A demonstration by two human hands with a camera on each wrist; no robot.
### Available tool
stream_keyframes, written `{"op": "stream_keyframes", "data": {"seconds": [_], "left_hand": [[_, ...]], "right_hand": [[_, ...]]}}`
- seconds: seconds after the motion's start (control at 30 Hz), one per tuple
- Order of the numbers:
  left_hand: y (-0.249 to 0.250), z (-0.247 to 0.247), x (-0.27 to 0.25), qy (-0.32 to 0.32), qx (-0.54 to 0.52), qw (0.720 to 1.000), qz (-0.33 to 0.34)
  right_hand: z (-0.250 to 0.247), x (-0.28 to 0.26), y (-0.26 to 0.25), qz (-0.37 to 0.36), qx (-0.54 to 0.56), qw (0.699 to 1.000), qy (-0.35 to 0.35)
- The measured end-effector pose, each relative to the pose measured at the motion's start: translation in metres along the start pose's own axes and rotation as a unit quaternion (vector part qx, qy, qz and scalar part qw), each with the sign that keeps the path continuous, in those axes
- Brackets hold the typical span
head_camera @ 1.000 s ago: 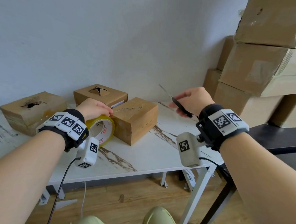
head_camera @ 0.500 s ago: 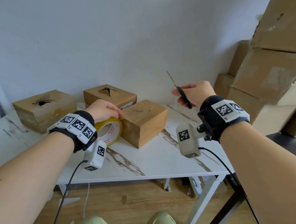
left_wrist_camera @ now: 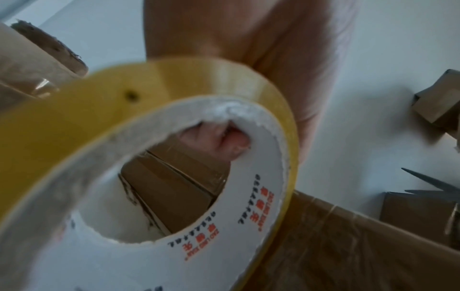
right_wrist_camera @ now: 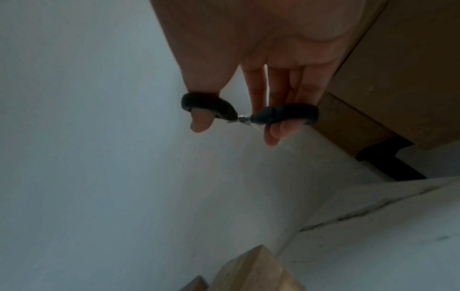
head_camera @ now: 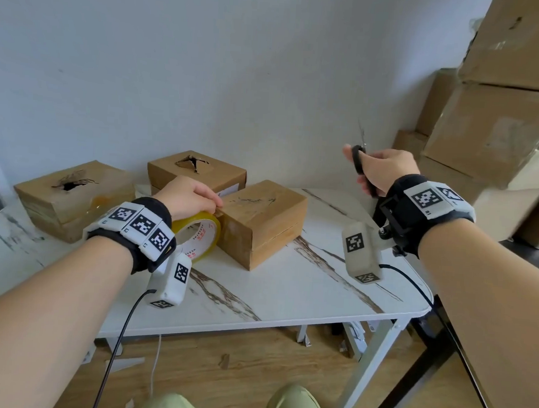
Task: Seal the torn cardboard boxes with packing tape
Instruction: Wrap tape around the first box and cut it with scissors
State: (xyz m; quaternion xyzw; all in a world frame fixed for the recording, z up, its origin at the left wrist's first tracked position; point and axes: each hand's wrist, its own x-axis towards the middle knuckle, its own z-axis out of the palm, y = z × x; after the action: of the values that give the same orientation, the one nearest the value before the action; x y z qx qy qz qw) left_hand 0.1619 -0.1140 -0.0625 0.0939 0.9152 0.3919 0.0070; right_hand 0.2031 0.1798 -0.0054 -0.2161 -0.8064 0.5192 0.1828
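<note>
Three small cardboard boxes stand on the white marbled table (head_camera: 287, 296): a torn one at the left (head_camera: 70, 191), a torn one at the back (head_camera: 197, 171), and a nearer one (head_camera: 261, 216) with tape on its top. My left hand (head_camera: 189, 195) grips a yellow roll of packing tape (head_camera: 198, 235) (left_wrist_camera: 154, 157) that stands on edge against the near box; fingertips (left_wrist_camera: 224, 139) curl inside the core. My right hand (head_camera: 380, 169) is raised to the right of the boxes and holds black-handled scissors (head_camera: 359, 155) (right_wrist_camera: 248, 114), thumb and fingers through the loops, blades pointing up.
Large cardboard cartons (head_camera: 500, 123) are stacked at the right against the wall. A dark table (head_camera: 530, 251) stands beside the white one. A wooden floor (head_camera: 220, 368) lies below, and my green-trousered knees (head_camera: 293, 407) show at the bottom edge.
My right hand has lifted and turned the scissors from pointing left to pointing upward. My left hand stays on the tape roll by the near box. The head view has shifted.
</note>
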Motion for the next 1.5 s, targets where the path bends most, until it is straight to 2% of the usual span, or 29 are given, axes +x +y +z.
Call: {"op": "stream_keyframes", "data": {"seconds": [0.1, 0.2, 0.3, 0.4, 0.5, 0.53, 0.6, 0.63, 0.67, 0.77, 0.83, 0.93, 1.03, 1.17, 1.27, 1.37, 1.5], "left_hand": [[-0.001, -0.001, 0.000, -0.009, -0.009, 1.000, -0.006], [-0.001, -0.002, -0.003, -0.012, -0.017, 1.000, -0.011], [0.001, 0.000, -0.003, -0.008, 0.001, 1.000, 0.001], [0.001, 0.000, 0.000, -0.003, 0.056, 0.998, 0.015], [0.000, -0.005, 0.002, -0.008, 0.148, 0.989, -0.020], [0.004, -0.006, 0.001, 0.010, 0.186, 0.982, -0.016], [0.018, -0.008, -0.002, 0.097, 0.218, 0.971, 0.032], [0.029, -0.006, -0.004, 0.136, 0.186, 0.971, 0.059], [0.041, -0.004, -0.004, 0.149, 0.131, 0.977, 0.079], [0.073, 0.008, 0.001, 0.065, -0.066, 0.993, 0.076], [0.083, 0.018, 0.005, 0.029, -0.100, 0.992, 0.068], [0.082, 0.021, 0.008, 0.041, -0.079, 0.994, 0.070], [0.081, 0.014, 0.005, 0.014, -0.070, 0.996, 0.051], [0.075, -0.007, -0.006, 0.025, -0.035, 0.998, 0.045], [0.059, -0.027, -0.014, 0.045, 0.022, 0.998, 0.030], [0.035, -0.051, -0.024, 0.082, 0.061, 0.995, 0.015], [0.006, -0.075, -0.039, 0.145, 0.059, 0.988, -0.001]], "right_hand": [[0.009, -0.014, -0.010, 0.027, 0.040, 0.992, -0.117], [0.023, -0.027, -0.017, 0.035, 0.043, 0.969, -0.241], [0.035, -0.033, -0.019, 0.033, 0.048, 0.956, -0.288], [0.037, -0.034, -0.023, 0.022, 0.058, 0.951, -0.302], [0.029, -0.030, -0.032, 0.005, 0.101, 0.948, -0.303], [0.026, -0.029, -0.035, 0.000, 0.121, 0.944, -0.307], [0.021, -0.029, -0.041, -0.007, 0.145, 0.936, -0.321], [0.021, -0.030, -0.042, -0.008, 0.150, 0.932, -0.330], [0.021, -0.031, -0.043, -0.010, 0.152, 0.928, -0.341], [0.025, -0.039, -0.042, -0.016, 0.150, 0.915, -0.373], [0.026, -0.041, -0.040, -0.017, 0.159, 0.912, -0.377], [0.027, -0.038, -0.039, -0.018, 0.152, 0.936, -0.317], [0.034, -0.035, -0.036, -0.043, 0.065, 0.974, -0.215], [0.060, -0.038, -0.038, -0.077, -0.002, 0.978, -0.195], [0.080, -0.045, -0.045, -0.141, -0.079, 0.970, -0.181], [0.095, -0.057, -0.061, -0.142, -0.087, 0.957, -0.238], [0.108, -0.076, -0.080, -0.091, -0.039, 0.907, -0.410]]}}
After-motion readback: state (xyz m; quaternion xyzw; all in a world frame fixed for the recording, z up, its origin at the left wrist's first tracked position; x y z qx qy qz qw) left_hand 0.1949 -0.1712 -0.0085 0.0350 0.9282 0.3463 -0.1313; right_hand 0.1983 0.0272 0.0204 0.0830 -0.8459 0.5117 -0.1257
